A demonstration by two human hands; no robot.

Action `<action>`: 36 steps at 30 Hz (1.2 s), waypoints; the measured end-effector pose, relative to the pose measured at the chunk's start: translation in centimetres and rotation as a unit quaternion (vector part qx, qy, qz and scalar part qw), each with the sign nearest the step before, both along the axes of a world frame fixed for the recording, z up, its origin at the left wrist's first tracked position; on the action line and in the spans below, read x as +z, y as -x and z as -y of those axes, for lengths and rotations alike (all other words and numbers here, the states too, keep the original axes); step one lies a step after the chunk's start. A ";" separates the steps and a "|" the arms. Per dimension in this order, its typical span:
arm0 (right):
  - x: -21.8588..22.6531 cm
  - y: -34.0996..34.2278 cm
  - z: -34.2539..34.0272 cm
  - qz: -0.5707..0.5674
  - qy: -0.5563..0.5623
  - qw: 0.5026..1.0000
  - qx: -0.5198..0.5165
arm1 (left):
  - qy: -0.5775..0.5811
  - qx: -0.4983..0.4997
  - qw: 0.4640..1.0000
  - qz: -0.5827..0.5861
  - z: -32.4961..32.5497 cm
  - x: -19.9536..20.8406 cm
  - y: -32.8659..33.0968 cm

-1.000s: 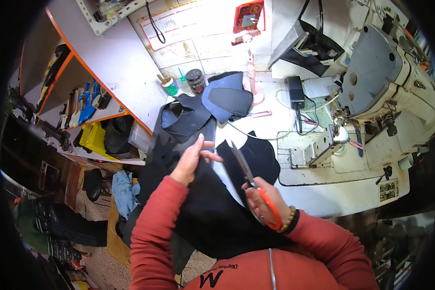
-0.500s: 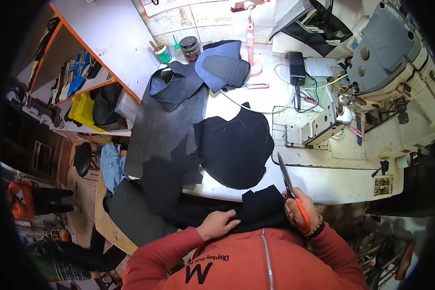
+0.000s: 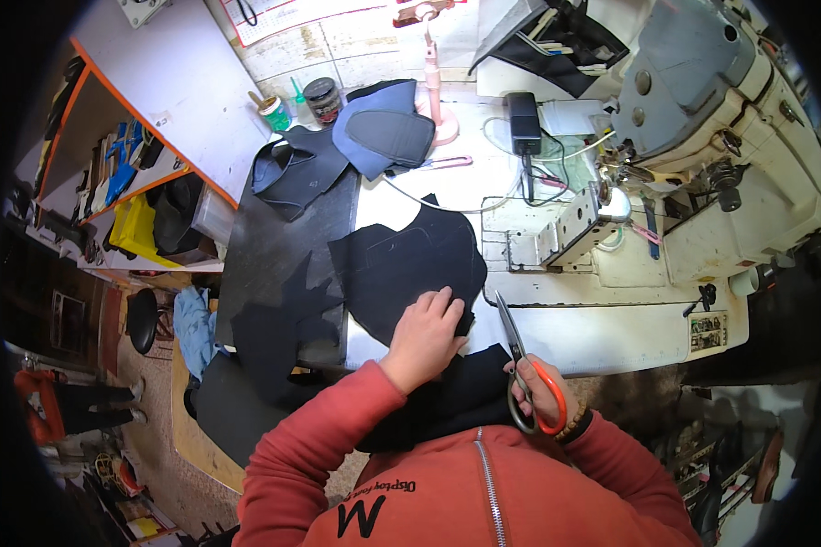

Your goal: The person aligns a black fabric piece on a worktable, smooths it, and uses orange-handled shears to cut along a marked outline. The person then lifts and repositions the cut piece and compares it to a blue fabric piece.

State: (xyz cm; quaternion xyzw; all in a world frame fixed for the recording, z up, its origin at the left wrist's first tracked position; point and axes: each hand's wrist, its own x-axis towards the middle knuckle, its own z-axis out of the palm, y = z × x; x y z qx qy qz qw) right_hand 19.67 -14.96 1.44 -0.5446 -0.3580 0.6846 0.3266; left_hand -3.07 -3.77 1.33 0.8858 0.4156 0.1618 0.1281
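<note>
Currently: cloth pinned flat, shears held ready.
Left hand (image 3: 426,330) presses open-palmed on the black cut fabric panel (image 3: 401,264) near the white worktable's (image 3: 611,328) front edge; right hand (image 3: 543,392) grips orange-handled steel scissors (image 3: 520,365), blades clear.

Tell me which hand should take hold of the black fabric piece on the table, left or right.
Probably the left hand: it already lies flat on the black fabric piece, fingers spread on its near edge. The right hand is occupied, gripping the orange-handled scissors beside it.
</note>
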 end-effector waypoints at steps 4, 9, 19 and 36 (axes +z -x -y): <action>-0.1 0.1 0.8 -0.012 0.036 0.998 -0.041 | 0.007 0.013 0.999 -0.050 0.3 -0.9 -1.9; -0.1 -0.2 1.7 0.000 0.040 0.999 -0.006 | 0.042 0.015 0.999 -0.024 3.3 -1.5 -1.9; -0.6 -2.6 5.7 0.097 0.063 0.993 0.031 | 0.008 -0.093 0.995 0.021 6.6 -3.6 -3.6; -1.9 -0.8 5.4 0.183 -0.021 0.983 0.011 | 0.019 -0.048 0.999 -0.001 7.2 -3.8 -2.6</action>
